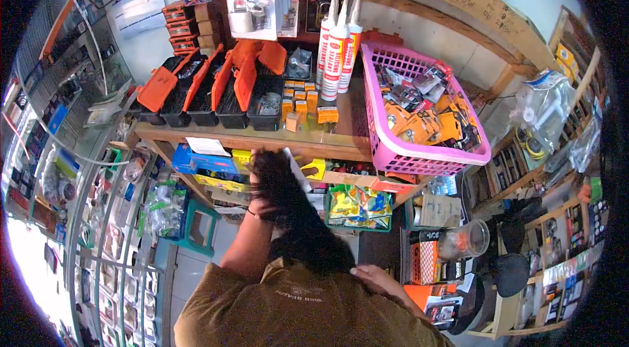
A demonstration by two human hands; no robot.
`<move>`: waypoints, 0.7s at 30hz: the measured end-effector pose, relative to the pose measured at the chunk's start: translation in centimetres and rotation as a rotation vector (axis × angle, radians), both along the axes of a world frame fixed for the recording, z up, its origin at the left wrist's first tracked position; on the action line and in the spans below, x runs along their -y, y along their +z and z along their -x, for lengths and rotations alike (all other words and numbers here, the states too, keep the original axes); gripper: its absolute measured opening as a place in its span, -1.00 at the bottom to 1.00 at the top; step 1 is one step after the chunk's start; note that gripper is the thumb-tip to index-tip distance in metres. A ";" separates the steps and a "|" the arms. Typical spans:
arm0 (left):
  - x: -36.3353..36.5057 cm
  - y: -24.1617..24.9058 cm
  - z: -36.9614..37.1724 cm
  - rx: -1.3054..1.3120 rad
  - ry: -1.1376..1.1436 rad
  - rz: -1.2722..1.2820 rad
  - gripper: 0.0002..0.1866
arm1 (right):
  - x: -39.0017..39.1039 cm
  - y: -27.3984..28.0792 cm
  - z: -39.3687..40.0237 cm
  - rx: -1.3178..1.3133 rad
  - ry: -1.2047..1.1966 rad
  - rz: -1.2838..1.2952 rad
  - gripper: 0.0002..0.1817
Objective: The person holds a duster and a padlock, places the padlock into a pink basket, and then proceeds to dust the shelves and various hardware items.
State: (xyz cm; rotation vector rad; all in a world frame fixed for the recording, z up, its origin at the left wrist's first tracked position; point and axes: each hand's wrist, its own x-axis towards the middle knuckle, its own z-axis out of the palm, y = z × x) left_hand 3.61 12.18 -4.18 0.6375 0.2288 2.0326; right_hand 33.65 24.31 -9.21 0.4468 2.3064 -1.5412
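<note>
A long black bundle that looks like hair [298, 222] stretches from my chest toward the shelf front. My left hand [258, 203] is at its far end, below the wooden shelf edge, and seems closed around it. Hair and motion blur cover much of that hand; a thin dark band circles the wrist. My right hand [372, 275] lies low at the bundle's right side, close to the brown shirt [282, 304]. Its fingertips touch or nearly touch the hair, and the other fingers are hidden.
The shelf holds black bins with orange lids [229, 91], small orange boxes [300, 101], white silicone tubes [337, 52] and a pink basket [429, 157] of packaged goods. Below are a green tray [360, 226] of packets and a teal stool [200, 226]. Glass shelving [111, 249] stands left.
</note>
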 end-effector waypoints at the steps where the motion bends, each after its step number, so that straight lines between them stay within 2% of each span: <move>1: 0.2 0.6 -0.3 0.048 0.032 0.086 -0.21 | -0.1 0.1 -0.1 -0.033 -0.137 0.025 -0.58; 2: 0.2 1.3 -1.0 0.126 0.157 -0.036 -0.22 | -0.1 0.1 -0.2 -0.062 -0.273 0.053 -0.58; 4: -0.2 4.2 -2.0 0.325 0.233 0.172 -0.22 | -0.2 -0.5 -0.1 -0.049 -0.303 0.034 -0.59; 5: 0.2 3.7 -1.8 0.260 0.231 0.216 -0.24 | 0.0 -0.3 -0.1 -0.036 -0.307 0.034 -0.59; 6: 0.3 1.3 -0.5 0.012 0.076 -0.047 -0.24 | 0.3 0.0 -0.1 -0.026 -0.310 0.034 -0.59; 8: 0.5 0.9 -0.7 0.000 0.148 0.224 -0.23 | 0.2 1.0 0.3 -0.013 -0.311 0.022 -0.60; 9: 0.4 1.4 -1.0 0.111 0.160 0.064 -0.24 | 0.1 1.3 0.4 -0.004 -0.311 0.013 -0.60; 10: 0.9 4.1 -1.7 0.276 0.148 0.225 -0.25 | 0.0 1.5 0.4 0.009 -0.310 0.005 -0.60; 12: -0.2 4.8 -2.3 0.326 0.256 0.174 -0.23 | -0.2 -0.1 -0.1 0.001 -0.321 0.048 -0.60; 14: -0.3 0.6 -0.4 0.065 0.048 -0.221 -0.20 | 0.1 -1.0 0.0 -0.152 -0.039 0.029 -0.60; 15: 0.4 -0.1 0.0 -0.055 -0.035 0.007 -0.19 | -0.3 -1.6 -0.1 -0.201 0.020 0.002 -0.59; 16: 0.5 1.5 -0.6 -0.058 -0.031 0.006 -0.19 | -0.6 -1.4 0.1 -0.203 0.024 0.001 -0.59; 18: 0.5 4.5 -2.1 0.403 0.099 0.115 -0.17 | -1.2 -0.7 0.5 0.117 -0.345 0.145 -0.58; 19: 0.2 4.5 -2.2 0.260 0.216 0.205 -0.15 | -1.4 -0.6 0.6 0.093 -0.317 0.154 -0.58; 20: 0.3 3.3 -1.5 0.261 0.226 0.205 -0.15 | -1.4 -1.0 0.6 0.093 -0.307 0.154 -0.58; 21: 0.5 1.4 -0.2 0.155 0.120 0.049 -0.16 | -1.1 -1.9 0.6 -0.035 -0.141 0.101 -0.58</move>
